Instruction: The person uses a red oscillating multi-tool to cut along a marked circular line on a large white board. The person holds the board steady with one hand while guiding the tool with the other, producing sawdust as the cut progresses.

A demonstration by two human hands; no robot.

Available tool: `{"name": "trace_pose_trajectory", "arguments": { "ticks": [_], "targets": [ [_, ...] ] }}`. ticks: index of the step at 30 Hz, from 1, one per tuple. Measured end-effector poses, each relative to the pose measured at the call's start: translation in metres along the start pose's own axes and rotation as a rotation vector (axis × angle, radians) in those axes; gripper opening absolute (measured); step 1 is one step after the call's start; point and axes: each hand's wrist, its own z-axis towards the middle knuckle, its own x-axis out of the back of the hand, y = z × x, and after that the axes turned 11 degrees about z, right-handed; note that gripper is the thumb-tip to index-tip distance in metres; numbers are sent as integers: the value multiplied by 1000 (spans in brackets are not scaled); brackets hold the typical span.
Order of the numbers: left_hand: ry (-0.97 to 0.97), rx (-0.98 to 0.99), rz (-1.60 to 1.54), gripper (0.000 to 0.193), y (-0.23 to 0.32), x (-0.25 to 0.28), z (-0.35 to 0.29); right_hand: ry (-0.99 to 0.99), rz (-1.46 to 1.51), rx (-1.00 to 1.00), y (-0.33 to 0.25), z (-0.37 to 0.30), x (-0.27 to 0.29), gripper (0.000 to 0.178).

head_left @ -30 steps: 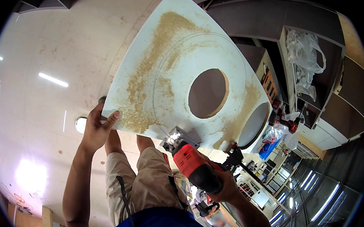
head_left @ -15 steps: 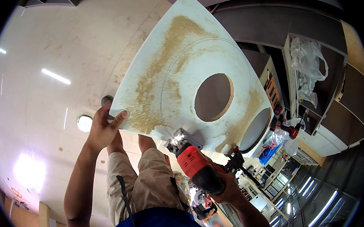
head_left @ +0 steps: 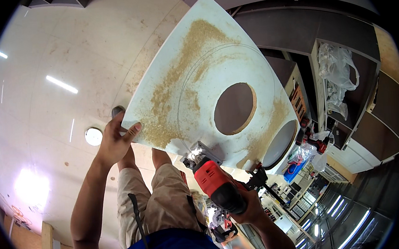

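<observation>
A white board point(head_left: 260, 69) with a pointed far corner lies before me, strewn with sawdust and marked with pencilled arcs. It has a round hole right of its middle and a curved cutout at its right edge. My left hand point(head_left: 117, 142) grips the board's left corner, thumb on top, fingers underneath. At the near edge a red and black cordless jigsaw point(head_left: 215, 181) rests its metal base on the board, its lamp lit. My right hand point(head_left: 249, 206) is wrapped round the jigsaw's rear handle; some fingers are hidden. The blade cannot be made out.
A black clamp point(head_left: 257, 178) sits at the board's near edge, right of the jigsaw. Beyond, on the right, are a red and black power drill point(head_left: 321, 143), clear plastic bags point(head_left: 339, 73) and dark shelving point(head_left: 369, 98). Pale flooring point(head_left: 88, 49) with scattered sawdust spreads to the left.
</observation>
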Motion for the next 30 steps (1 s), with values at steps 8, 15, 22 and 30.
{"name": "trace_pose_trajectory", "arguments": {
  "ticks": [8, 15, 22, 30],
  "targets": [
    [-3, 3, 15, 32, 1, 1, 0, 3, -19, 41, -2, 3, 0, 37],
    [24, -1, 4, 33, -1, -1, 1, -7, -31, -17, -2, 0, -1, 41],
    [14, -31, -26, 32, 1, -1, 1, -21, 4, 3, -8, 4, -1, 48],
    [11, -23, -22, 31, 2, -1, 1, -9, -27, -7, -2, 2, -2, 50]
  ]
}}
